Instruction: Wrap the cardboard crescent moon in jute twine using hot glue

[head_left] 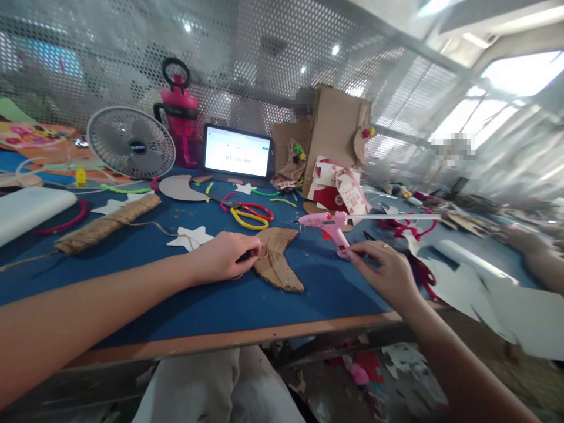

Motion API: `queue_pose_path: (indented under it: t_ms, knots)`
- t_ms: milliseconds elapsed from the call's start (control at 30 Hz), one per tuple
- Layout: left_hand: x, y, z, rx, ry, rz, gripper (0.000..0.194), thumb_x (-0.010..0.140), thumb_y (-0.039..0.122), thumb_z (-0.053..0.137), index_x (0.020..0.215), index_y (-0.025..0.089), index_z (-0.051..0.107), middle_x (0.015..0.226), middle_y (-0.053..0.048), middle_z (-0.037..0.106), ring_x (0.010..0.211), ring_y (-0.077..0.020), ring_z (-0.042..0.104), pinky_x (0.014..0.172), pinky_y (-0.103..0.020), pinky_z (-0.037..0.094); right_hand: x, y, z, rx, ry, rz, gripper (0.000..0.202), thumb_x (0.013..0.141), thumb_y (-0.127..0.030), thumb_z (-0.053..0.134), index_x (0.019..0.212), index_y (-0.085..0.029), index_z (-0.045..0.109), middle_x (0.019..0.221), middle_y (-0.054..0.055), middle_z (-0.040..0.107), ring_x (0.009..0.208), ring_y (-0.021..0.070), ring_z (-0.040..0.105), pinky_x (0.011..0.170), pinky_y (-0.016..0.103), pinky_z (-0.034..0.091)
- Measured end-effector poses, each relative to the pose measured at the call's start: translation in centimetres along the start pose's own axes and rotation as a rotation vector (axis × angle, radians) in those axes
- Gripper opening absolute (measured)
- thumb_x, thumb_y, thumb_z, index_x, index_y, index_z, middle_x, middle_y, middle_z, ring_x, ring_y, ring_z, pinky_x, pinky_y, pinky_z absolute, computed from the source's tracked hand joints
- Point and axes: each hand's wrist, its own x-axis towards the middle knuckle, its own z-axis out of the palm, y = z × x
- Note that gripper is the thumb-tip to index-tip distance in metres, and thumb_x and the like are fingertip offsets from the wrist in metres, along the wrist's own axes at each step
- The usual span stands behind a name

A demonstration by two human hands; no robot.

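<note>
A cardboard crescent (282, 261), partly covered with rows of twine, lies on the blue table. My left hand (231, 255) is closed at its left edge, fingertips pinched on the twine and resting against the cardboard; the pinch itself is partly hidden. From the twine spool (110, 223) a strand runs toward this hand, across a white paper star (190, 237). To the right, my right hand (381, 264) grips the bottom of the handle of a pink hot glue gun (324, 221). A long clear glue stick (394, 217) sticks out of the gun's back, and its nozzle points left.
Scissors (249, 216) with red and yellow handles lie beyond the crescent. Behind them stand a fan (131, 143), a pink bottle (180, 117), a tablet (238, 151) and a cardboard panel (337, 126). White paper pieces (497, 299) overhang the right edge. Another person's hand (524, 241) is at far right.
</note>
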Motion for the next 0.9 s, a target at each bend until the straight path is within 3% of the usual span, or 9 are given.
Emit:
queue_pose_path:
  t_ms: [67,167,300,533,700,900]
  knots:
    - [-0.1,0.1,-0.1,0.032,-0.010,0.006,0.014,0.088,0.022,0.045,0.089,0.018,0.058,0.092,-0.005,0.070,0.078,-0.0169,0.067,0.064,-0.022,0.045,0.2,1.2,0.1,-0.015,0.049,0.101,0.021,0.081,-0.042,0.057,0.080,-0.021,0.060,0.077,0.005,0.063,0.071,0.0202,0.057,0.070,0.036,0.044]
    - [-0.2,0.3,-0.2,0.082,-0.021,0.022,0.016,0.087,0.020,0.044,0.092,0.019,0.060,0.085,-0.003,0.071,0.074,-0.0157,0.067,0.062,-0.020,0.044,1.1,2.6,0.6,-0.006,0.065,0.192,0.039,0.074,-0.051,0.063,0.095,-0.019,0.054,0.088,0.008,0.062,0.077,0.0235,0.057,0.068,0.037,0.045]
    - [-0.4,1.0,-0.1,0.140,-0.026,0.036,0.018,0.088,0.017,0.044,0.094,0.018,0.060,0.080,-0.002,0.070,0.069,-0.0169,0.067,0.057,-0.022,0.043,3.2,3.3,1.7,0.095,-0.110,0.189,0.050,0.073,-0.054,0.063,0.108,-0.020,0.055,0.099,0.008,0.064,0.084,0.0228,0.060,0.074,0.035,0.047]
    - [-1.1,2.0,0.4,0.170,-0.034,0.104,0.021,0.087,0.009,0.042,0.098,0.017,0.059,0.082,-0.003,0.070,0.073,-0.0176,0.067,0.059,-0.024,0.046,4.9,3.6,3.7,0.261,-0.313,0.237,0.043,0.075,-0.060,0.058,0.077,-0.017,0.058,0.065,0.002,0.058,0.056,0.0158,0.056,0.052,0.027,0.045]
    - [-1.2,2.3,0.6,0.199,0.005,0.208,0.025,0.084,0.008,0.043,0.098,0.017,0.062,0.097,-0.007,0.070,0.081,-0.0163,0.068,0.070,-0.023,0.051,4.6,3.2,3.6,0.352,-0.267,0.282,0.043,0.074,-0.060,0.059,0.079,-0.017,0.061,0.055,-0.002,0.053,0.048,0.0131,0.053,0.045,0.024,0.040]
    - [-1.2,2.1,0.9,0.224,0.084,0.306,0.028,0.083,0.007,0.044,0.100,0.013,0.065,0.112,-0.010,0.068,0.084,-0.0199,0.069,0.071,-0.027,0.055,3.8,1.2,0.9,0.448,-0.179,0.283,0.043,0.076,-0.058,0.058,0.069,-0.017,0.062,0.061,0.004,0.063,0.050,0.0115,0.053,0.048,0.023,0.042]
